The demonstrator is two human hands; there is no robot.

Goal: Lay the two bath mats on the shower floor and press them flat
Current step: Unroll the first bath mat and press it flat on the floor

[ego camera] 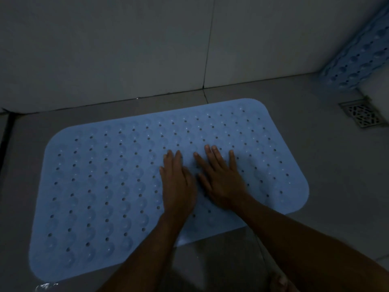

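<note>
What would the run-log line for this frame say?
step: pressing flat | left hand, right hand: palms down on blue perforated rubber bath mat | second blue mat: against right wall, not laid

second blue mat (362,53) cut off by the right edge, part of the blue mat (105,186) hidden under both arms, dim room, small white thing (45,285) by the bottom edge too blurry to tell

Only one camera here, strapped on the person's head, and it looked forward and steeply down at the shower floor (315,157) from pretty close, wide-angle. It faced the tiled wall (126,49), with a blue mat (101,186) filling the middle and the drain (362,114) at the right edge.
</note>
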